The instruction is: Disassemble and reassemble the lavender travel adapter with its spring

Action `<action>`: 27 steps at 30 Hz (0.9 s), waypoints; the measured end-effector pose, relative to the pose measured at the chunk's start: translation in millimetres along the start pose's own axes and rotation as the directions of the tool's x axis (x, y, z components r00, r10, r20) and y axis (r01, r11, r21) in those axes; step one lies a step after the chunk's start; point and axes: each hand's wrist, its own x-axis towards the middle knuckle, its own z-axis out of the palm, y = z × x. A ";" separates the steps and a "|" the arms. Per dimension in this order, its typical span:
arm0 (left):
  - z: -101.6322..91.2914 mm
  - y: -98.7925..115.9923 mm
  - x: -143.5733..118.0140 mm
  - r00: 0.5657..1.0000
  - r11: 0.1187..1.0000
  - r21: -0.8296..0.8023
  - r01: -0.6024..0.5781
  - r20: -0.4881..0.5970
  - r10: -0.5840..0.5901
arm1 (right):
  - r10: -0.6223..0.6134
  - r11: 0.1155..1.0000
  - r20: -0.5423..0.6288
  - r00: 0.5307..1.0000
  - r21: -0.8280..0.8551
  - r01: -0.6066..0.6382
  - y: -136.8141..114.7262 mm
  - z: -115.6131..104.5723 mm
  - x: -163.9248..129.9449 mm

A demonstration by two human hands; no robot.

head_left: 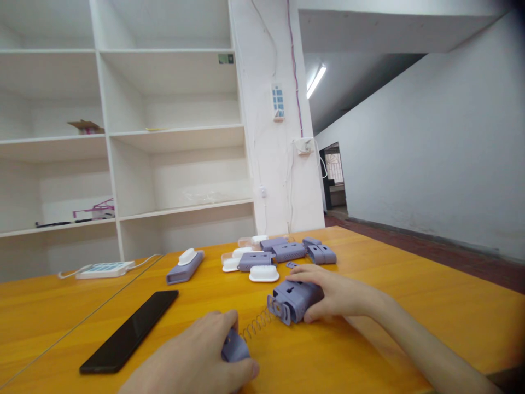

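**Both hands on purple parts, a spring stretched between them**

My left hand (pixel 197 355) sits low and near in the head view, fingers curled over a small purple piece (pixel 234 347) and closed on it against the orange table (pixel 410 306). Only the part's far end peeks out past the thumb, so I cannot tell its full shape.

My right hand (pixel 328 293) lies further out and to the right, palm down, wrapped over the rear of a purple housing (pixel 292 301). The thumb is under its near side and the fingers lie along its top. The housing's open end faces my left hand.

A thin coiled spring (pixel 256 324) runs between the two parts, from the housing's open end down toward the small piece. I cannot tell whether its ends are seated in either part.

Just beyond my right hand lies a cluster of loose parts (pixel 283 253): more purple housings and several white caps. To the left of it, apart, a purple body with a white cap on top (pixel 185 265) lies on its own. A black phone (pixel 129 331) lies face up, left of my left hand. Further back left sits a white power strip (pixel 104 268) with its cable. White shelving (pixel 123 137) stands behind the table.
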 end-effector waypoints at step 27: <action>19.6 -19.7 24.3 0.995 0.995 0.013 -0.095 -0.037 0.095 | -0.022 1.000 0.000 1.000 0.018 0.022 1.8 0.5 -1.1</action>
